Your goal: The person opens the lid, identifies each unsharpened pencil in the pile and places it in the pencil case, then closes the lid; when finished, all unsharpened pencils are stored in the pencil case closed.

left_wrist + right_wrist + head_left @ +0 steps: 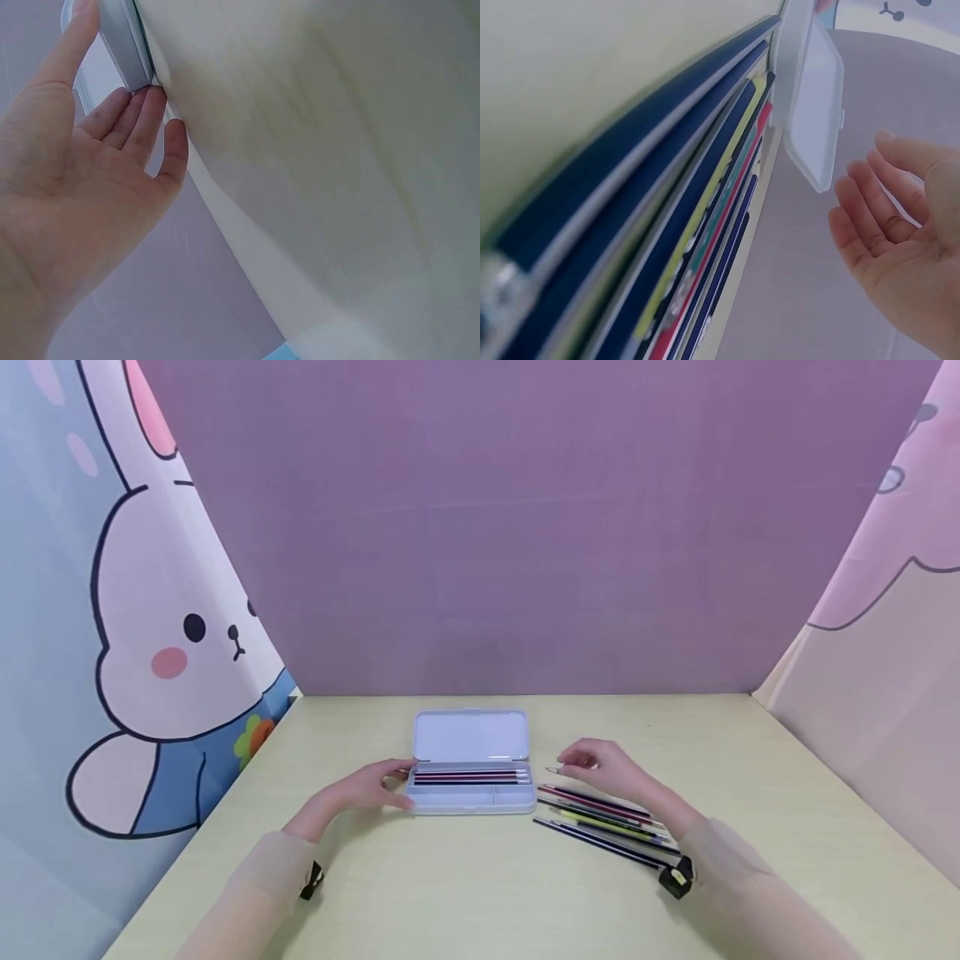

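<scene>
A white pencil case [472, 808] lies open on the table, its lid [471, 735] tipped back. Several dark and red striped pencils [468, 776] lie in its rear compartment. My left hand [367, 787] holds the case's left end, thumb at the front corner and fingers further back; the left wrist view shows fingertips against the case wall [124, 45]. My right hand [603, 767] hovers right of the case, fingers loosely bent, with nothing visible between them in the right wrist view. A pencil tip [553, 769] shows just beside its fingertips; the hand hides the rest.
Several loose pencils [600, 820], dark, red and yellow-green, lie fanned out right of the case, below my right forearm. The case's front part has a divider [494, 795]. A purple backdrop [517, 527] stands behind the table; printed cloths [172, 610] hang at the sides.
</scene>
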`<state>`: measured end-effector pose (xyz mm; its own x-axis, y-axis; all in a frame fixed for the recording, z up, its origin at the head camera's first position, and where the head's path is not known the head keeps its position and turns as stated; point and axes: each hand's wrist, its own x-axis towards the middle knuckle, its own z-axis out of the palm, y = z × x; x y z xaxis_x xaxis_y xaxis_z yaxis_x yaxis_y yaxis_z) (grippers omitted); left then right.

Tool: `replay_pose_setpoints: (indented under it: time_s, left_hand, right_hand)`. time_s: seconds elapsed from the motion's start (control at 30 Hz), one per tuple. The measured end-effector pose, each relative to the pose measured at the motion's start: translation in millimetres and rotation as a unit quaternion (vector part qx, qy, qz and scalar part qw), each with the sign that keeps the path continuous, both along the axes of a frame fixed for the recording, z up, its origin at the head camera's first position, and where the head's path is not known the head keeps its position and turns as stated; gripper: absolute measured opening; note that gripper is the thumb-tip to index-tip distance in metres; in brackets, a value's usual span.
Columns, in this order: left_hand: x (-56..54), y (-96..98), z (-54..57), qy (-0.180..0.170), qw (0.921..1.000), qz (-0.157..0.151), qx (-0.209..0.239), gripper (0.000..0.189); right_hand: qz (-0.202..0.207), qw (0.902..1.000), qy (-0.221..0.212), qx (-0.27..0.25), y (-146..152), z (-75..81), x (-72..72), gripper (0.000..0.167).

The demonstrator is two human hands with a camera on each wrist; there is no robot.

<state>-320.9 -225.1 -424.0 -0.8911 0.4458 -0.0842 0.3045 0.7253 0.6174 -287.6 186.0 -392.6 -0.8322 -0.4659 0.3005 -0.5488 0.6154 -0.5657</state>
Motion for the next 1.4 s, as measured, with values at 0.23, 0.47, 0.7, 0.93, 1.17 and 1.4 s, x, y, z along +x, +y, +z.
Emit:
replay_pose_setpoints:
  time_s: [0.23,0.47,0.7,0.93,1.17,1.4]
  left_hand:
    - [0.2,-0.1,-0.3,0.004,1.0,-0.001,0.001,0.082]
    - [-0.3,0.1,-1.1,0.007,0.9999,-0.007,0.004,0.08]
    - [0.3,0.3,-0.5,0.01,0.9998,-0.016,0.009,0.079]
    - [3.5,-0.2,1.5,0.005,1.0,-0.004,0.005,0.08]
    - [5.0,0.1,0.5,0.003,1.0,-0.003,0.003,0.079]
    - [5.6,-0.1,2.7,0.003,1.0,0.0,0.008,0.08]
  right_hand:
    - [0.002,0.9998,-0.02,0.009,14.7,-4.5,7.2,0.024]
    - [0.009,0.9991,-0.037,0.017,28.3,-12.4,17.9,0.025]
    - [0.016,0.9988,-0.03,0.036,40.1,-17.4,24.7,0.022]
    - [0.023,0.9977,-0.045,0.045,47.6,-18.3,28.2,0.019]
    - [0.024,0.9975,-0.045,0.048,51.8,-19.0,33.2,0.018]
    - [0.025,0.9971,-0.034,0.063,59.1,-20.5,32.5,0.013]
